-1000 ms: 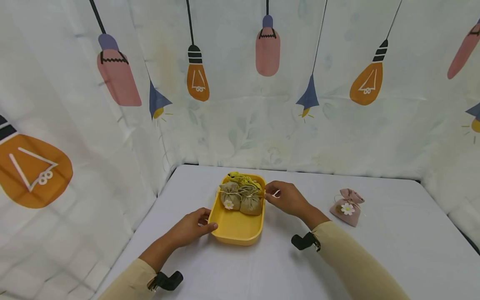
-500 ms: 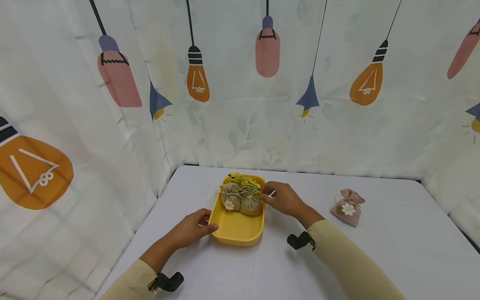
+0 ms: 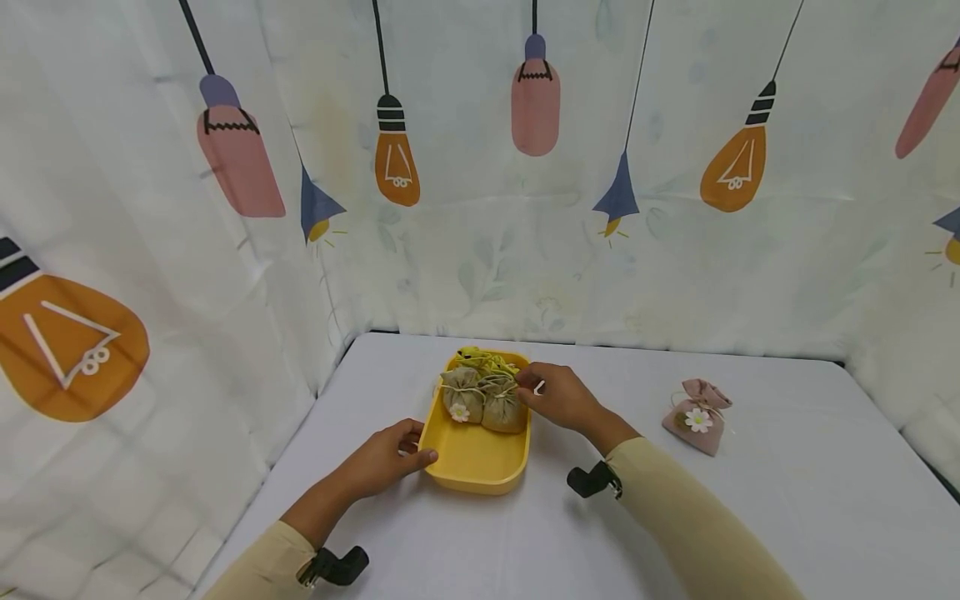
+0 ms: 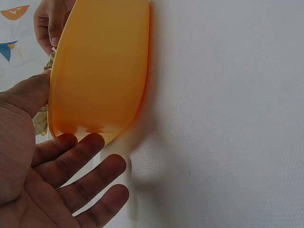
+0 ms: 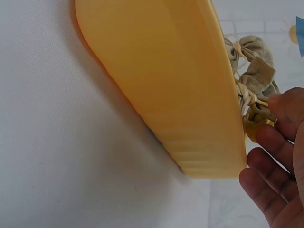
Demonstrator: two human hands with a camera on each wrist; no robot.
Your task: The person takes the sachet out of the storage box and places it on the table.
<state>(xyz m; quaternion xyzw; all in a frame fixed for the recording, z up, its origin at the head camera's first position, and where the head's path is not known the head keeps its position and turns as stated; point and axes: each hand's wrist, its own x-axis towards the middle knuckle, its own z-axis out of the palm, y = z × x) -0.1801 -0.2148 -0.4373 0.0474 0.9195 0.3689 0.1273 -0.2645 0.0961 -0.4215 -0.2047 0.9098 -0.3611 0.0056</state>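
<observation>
A yellow plastic tray (image 3: 480, 458) stands on the white table. My left hand (image 3: 382, 458) holds its near left corner, thumb over the rim and fingers along the outer wall (image 4: 99, 66). In the tray's far half sit two grey-beige drawstring pouches: the left pouch (image 3: 460, 390) bears a white flower, the right pouch (image 3: 501, 410) leans by the right wall. Yellow-green pouches or cords (image 3: 483, 360) lie behind them. Over the right rim, my right hand (image 3: 562, 400) pinches the right pouch's tied neck (image 5: 251, 92) between thumb and finger; the contact is partly hidden.
A pink drawstring pouch (image 3: 697, 418) with a white flower lies on the table (image 3: 622, 533) to the right. Cloth walls (image 3: 465, 250) printed with lamps enclose the table at the back and sides.
My right hand has shifted slightly left, from the tray's right rim to the right pouch's neck. My left hand, the tray and the pink pouch stay nearly in place.
</observation>
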